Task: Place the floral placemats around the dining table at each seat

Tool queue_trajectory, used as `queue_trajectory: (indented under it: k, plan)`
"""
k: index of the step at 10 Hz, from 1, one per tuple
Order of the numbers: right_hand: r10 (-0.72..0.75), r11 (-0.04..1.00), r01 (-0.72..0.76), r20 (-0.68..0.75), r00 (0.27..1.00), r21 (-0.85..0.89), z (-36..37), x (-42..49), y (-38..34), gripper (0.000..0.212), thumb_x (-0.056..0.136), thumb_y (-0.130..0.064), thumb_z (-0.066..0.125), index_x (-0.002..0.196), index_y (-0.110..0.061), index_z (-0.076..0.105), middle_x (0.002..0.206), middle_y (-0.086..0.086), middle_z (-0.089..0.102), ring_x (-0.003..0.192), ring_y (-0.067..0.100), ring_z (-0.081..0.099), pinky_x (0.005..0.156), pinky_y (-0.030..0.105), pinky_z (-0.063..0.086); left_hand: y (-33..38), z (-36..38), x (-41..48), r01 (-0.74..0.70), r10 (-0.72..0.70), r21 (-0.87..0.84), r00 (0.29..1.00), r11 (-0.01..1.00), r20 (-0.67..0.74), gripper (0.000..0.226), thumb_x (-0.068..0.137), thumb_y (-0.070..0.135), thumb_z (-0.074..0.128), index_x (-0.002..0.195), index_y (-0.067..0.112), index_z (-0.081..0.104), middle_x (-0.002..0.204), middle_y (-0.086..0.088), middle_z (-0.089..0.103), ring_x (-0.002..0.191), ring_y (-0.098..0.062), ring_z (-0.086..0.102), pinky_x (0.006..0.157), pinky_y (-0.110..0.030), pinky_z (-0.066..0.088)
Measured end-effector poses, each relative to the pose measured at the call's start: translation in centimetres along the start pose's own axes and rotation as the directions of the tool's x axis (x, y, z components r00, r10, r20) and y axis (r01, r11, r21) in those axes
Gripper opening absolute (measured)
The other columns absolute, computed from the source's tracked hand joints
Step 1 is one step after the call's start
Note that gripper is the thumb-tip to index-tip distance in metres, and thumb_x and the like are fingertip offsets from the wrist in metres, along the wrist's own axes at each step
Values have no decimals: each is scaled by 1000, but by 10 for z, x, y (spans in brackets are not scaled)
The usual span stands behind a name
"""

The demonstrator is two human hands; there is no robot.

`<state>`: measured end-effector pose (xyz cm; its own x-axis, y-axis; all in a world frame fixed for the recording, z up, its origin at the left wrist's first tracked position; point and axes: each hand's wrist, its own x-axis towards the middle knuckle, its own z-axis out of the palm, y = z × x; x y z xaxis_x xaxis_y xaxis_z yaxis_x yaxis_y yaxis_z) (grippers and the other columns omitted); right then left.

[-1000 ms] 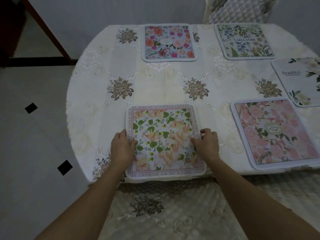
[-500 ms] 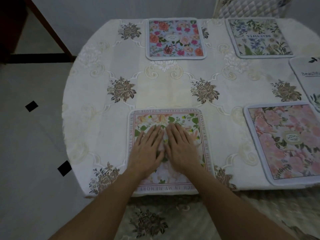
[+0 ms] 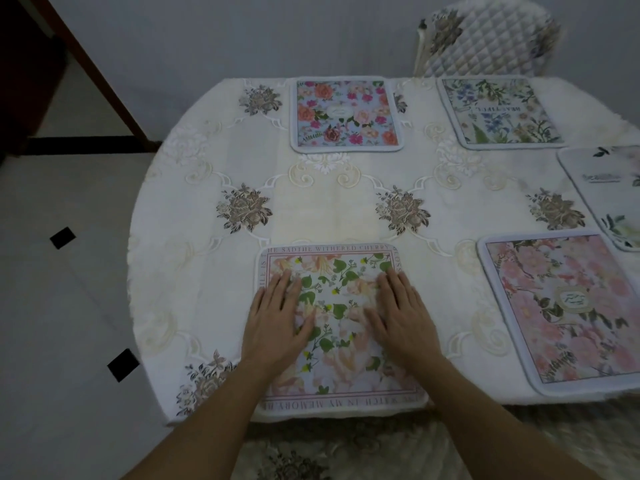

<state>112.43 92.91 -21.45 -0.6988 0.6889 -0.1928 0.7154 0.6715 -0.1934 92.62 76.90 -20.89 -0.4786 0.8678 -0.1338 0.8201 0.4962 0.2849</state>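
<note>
A peach-and-green floral placemat (image 3: 337, 299) with a lettered pink border lies flat at the table's near edge. My left hand (image 3: 277, 320) presses flat on its left half, fingers straight. My right hand (image 3: 401, 317) presses flat on its right half, also with straight fingers. Other placemats lie on the table: a pink blossom one (image 3: 568, 310) at the near right, a blue one with red and pink roses (image 3: 346, 114) at the far middle, a pale one with blue flowers (image 3: 498, 112) at the far right, and a white one (image 3: 609, 192) cut off by the right edge.
The rounded table wears a cream embroidered tablecloth (image 3: 329, 199). A quilted chair (image 3: 485, 36) stands behind the far side. A cushioned seat (image 3: 329, 452) sits just below the near edge. Tiled floor (image 3: 62, 271) lies to the left, a dark wooden post (image 3: 93, 67) beyond.
My hands went from gripping the mat's side edges to lying flat together at its centre, then slid apart toward its left and right halves.
</note>
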Motion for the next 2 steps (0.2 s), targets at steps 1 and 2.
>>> queue_trajectory:
  k: [1,2]
  plan:
    - [-1,999,2,19,1000,-42,-23,-4,3,81,96,-61,1,158,-11,11,166,12,11,153,28,5,124,40,9,3,-21,1,-4,2,38,1000,999,28,72,98,64,24,158,29,10,166,3,14,153,-16,8,124,-39,5]
    - [6,999,-8,-44,999,-32,-52,-8,-1,73,99,-56,16,156,-10,21,163,16,22,151,32,16,121,38,10,11,-50,-5,9,-9,56,1000,998,-13,78,90,67,18,157,28,20,162,2,27,150,-19,22,123,-44,10]
